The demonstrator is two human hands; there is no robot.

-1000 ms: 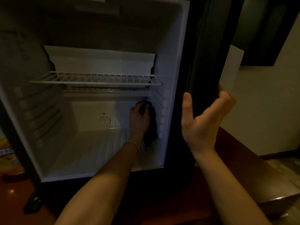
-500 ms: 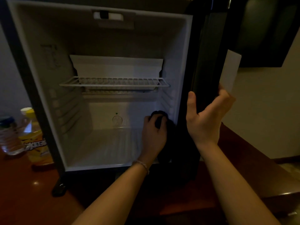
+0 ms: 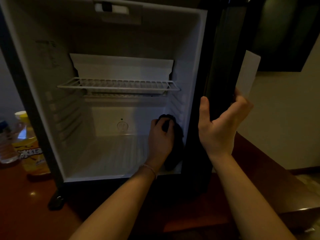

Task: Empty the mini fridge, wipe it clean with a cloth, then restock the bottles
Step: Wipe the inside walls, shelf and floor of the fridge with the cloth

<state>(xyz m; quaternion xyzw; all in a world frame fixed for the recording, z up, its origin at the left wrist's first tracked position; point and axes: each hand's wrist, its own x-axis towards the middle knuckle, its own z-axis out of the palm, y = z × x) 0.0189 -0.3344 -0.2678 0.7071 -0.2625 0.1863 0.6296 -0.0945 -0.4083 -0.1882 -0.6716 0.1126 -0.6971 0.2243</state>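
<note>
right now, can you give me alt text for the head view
A person's left hand presses a dark cloth against the lower right inside wall of an empty mini fridge, while the right hand grips the open door's edge. Two bottles stand outside, left of the fridge.

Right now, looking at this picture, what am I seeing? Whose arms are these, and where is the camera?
No machine here: a person wears a camera on the head, looking down at their own two hands. The left hand grips a dark cloth against the right inner wall of an open mini fridge. The right hand grips the edge of the fridge door. Inside, only a wire shelf shows, with no bottles. Two bottles stand outside on the brown table: a yellow one and a clear one.
</note>
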